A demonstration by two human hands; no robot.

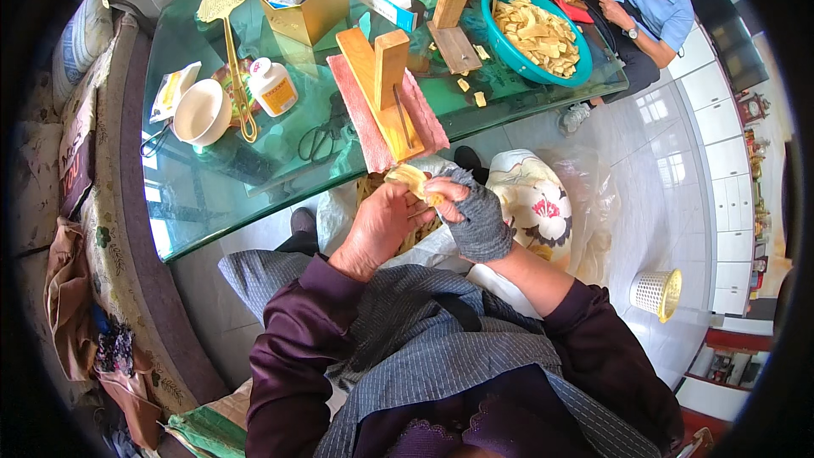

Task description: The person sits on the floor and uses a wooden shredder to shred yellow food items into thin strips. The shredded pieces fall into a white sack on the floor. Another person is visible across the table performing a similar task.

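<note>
Above my lap, at the table's front edge, my left hand (386, 219) and my right hand (467, 213) together pinch a pale yellow dried slice (407, 175). A grey fingerless glove (481, 216) covers my right palm and wrist. Just beyond the hands lies a pink towel (354, 98). On it rests a wooden stand (391, 76) with an upright block and a thin metal strip (402, 117). Below my hands, partly hidden by them, an open white woven sack (335, 213) holds more yellowish pieces.
The glass table (267, 172) carries scissors (318, 140), a white bottle (273, 86), a bowl (202, 116), a fly swatter (227, 25), a gold box (311, 16), a second wooden stand (453, 38) and a turquoise basin (540, 70) of slices. Another person (655, 19) sits at right, near a basket (655, 292).
</note>
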